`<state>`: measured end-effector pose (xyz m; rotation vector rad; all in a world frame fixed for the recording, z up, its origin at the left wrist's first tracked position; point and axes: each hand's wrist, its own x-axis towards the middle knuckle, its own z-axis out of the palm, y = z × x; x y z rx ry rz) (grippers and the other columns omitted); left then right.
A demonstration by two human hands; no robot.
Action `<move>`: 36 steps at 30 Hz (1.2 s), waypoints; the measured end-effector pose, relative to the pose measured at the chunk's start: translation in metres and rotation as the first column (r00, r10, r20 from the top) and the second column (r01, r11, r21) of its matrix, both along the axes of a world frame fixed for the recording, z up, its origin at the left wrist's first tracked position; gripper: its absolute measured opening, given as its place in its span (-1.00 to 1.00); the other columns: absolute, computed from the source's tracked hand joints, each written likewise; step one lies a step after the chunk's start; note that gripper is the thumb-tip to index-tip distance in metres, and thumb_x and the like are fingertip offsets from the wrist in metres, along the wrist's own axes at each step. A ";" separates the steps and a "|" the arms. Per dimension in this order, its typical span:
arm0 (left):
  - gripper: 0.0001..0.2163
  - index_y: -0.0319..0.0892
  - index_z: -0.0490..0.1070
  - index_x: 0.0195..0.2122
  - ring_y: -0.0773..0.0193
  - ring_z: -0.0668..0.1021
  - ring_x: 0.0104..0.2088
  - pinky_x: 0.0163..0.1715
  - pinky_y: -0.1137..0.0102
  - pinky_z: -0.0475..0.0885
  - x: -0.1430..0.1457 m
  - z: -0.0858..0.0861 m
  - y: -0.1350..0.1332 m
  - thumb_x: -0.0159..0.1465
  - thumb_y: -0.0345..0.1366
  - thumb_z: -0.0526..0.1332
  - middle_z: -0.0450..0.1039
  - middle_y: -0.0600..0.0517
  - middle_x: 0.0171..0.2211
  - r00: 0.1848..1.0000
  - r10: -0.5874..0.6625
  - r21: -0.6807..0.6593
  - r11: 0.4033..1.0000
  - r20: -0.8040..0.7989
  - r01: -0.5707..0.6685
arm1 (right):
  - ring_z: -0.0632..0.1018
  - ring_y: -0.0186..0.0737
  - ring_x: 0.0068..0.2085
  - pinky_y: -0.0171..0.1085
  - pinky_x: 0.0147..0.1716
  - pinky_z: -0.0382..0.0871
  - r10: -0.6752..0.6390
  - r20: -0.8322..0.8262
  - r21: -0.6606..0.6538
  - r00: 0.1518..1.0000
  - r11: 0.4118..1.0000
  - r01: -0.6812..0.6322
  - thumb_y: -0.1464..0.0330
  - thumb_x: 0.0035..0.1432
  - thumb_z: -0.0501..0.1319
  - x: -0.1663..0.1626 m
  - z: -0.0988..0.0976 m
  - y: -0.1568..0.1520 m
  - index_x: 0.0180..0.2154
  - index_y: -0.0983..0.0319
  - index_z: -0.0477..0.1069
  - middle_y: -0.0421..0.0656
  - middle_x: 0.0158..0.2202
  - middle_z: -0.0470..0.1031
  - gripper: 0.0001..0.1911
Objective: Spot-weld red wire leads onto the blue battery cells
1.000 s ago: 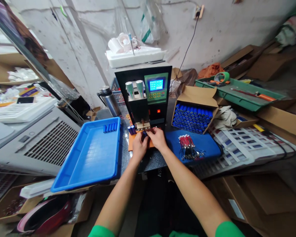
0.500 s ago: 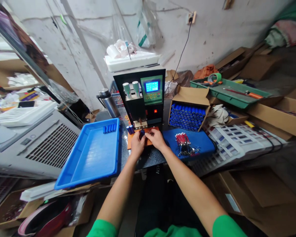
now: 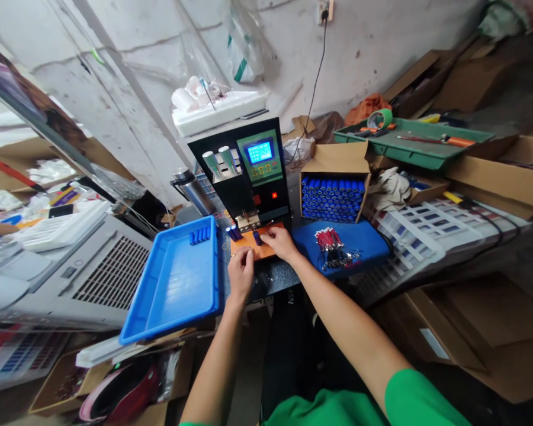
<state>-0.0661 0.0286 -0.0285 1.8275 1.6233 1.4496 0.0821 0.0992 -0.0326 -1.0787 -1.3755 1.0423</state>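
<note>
On the orange board (image 3: 266,251) a blue cylindrical battery cell (image 3: 257,238) stands slightly tilted below the electrode head of a black spot welder (image 3: 231,198). The fingers of my right hand (image 3: 281,242) are closed at its right side. Closer to me, by the board's front left edge, my left hand (image 3: 241,273) is apart from that cell with its fingers curled together; whatever they may pinch is too small to make out. Two more blue cells (image 3: 233,232) stand together at the board's left.
A blue tray (image 3: 173,278) at left holds several blue cells. Right of the welder are a cardboard box (image 3: 336,155) packed with cells and a blue pad (image 3: 304,239) bearing red and black wire leads (image 3: 331,245). A steel flask (image 3: 195,192) stands behind the tray.
My left hand has drawn back from the cell toward me and to the left. My right hand stays by the cell, which now shows more fully. The camera view has shifted and tilted.
</note>
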 end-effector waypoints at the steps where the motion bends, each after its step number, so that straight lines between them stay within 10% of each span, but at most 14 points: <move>1: -0.79 -0.17 0.50 -0.30 0.17 0.56 -0.20 -0.09 0.24 0.45 0.000 -0.001 -0.005 0.31 -0.16 0.15 0.55 -0.07 -0.25 0.999 -0.001 0.014 1.000 -0.046 0.001 | 0.39 -0.31 -0.47 -0.33 -0.43 0.18 0.000 -0.003 -0.003 1.000 1.000 0.000 0.25 0.03 0.25 0.000 0.000 0.000 -0.58 0.24 0.37 -0.25 -0.57 0.42 -0.75; 26: -0.88 -0.16 0.42 -0.33 0.20 0.52 -0.27 -0.18 0.26 0.47 0.009 -0.004 0.014 0.29 -0.28 0.13 0.45 -0.03 -0.35 0.998 -0.043 -0.026 0.999 -0.048 0.042 | 0.41 -0.34 -0.49 -0.35 -0.45 0.25 0.245 -0.104 -0.040 0.964 0.967 -0.250 0.24 -0.08 0.31 0.011 0.005 -0.004 -0.52 0.27 0.48 -0.23 -0.57 0.46 -0.79; 31: -0.70 -0.14 0.48 -0.10 0.08 0.44 0.12 0.14 0.12 0.36 0.007 -0.001 0.017 0.16 -0.48 0.13 0.39 -0.13 0.04 0.975 -0.101 0.055 0.992 -0.198 0.114 | 0.28 -0.39 -0.62 -0.37 -0.60 0.12 0.222 -0.212 -0.091 0.952 0.965 -0.245 0.20 -0.08 0.27 0.014 0.010 -0.007 -0.55 0.24 0.44 -0.31 -0.69 0.30 -0.77; 36: -0.55 -0.14 0.39 0.11 0.16 0.55 -0.13 -0.05 0.19 0.47 0.005 -0.005 0.030 0.16 -0.46 0.15 0.46 -0.11 -0.07 0.946 -0.255 -0.069 0.967 -0.198 0.246 | 0.21 -0.45 -0.67 -0.39 -0.67 0.02 0.165 -0.346 -0.155 0.923 0.961 -0.230 0.19 -0.11 0.28 0.016 0.014 -0.008 -0.61 0.22 0.31 -0.32 -0.70 0.27 -0.73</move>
